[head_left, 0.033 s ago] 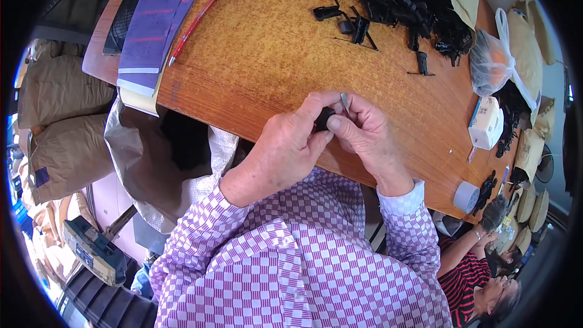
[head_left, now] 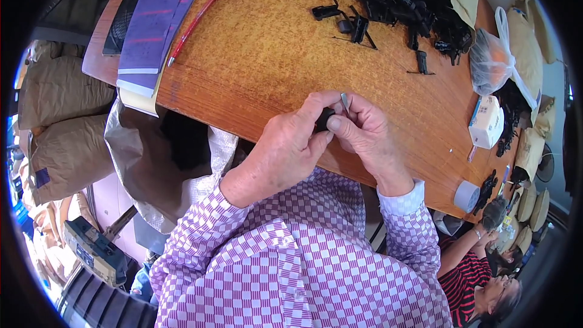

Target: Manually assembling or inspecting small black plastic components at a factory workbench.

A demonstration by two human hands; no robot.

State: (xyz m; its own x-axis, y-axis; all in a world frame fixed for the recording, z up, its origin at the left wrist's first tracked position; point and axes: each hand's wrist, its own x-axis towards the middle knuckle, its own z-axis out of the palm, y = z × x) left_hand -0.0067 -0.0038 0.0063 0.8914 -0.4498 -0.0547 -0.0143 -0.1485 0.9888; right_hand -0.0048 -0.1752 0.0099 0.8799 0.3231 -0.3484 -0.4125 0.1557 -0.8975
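Note:
Just over the table's near edge, my hands meet around a small black plastic part (head_left: 323, 120). My left hand (head_left: 285, 143) is closed on it with thumb and fingers. My right hand (head_left: 370, 136) is closed too, its thumb tip against the black part's side. A small pointed metal blade (head_left: 345, 102) sticks up between the right fingers; its handle, if any, is hidden. Beyond my hands, at the far right of the table, lies a heap of black plastic parts (head_left: 401, 6), with several loose pieces such as one small part (head_left: 421, 61) lying nearer.
A red pen (head_left: 201, 19) and purple-and-cream paper sacking (head_left: 149, 36) lie at the left. An open white sack (head_left: 146, 164) hangs below the table edge. To the right are a white box (head_left: 486, 123), a tied plastic bag (head_left: 489, 64), a white roll (head_left: 466, 197) and a co-worker in a striped shirt (head_left: 464, 282).

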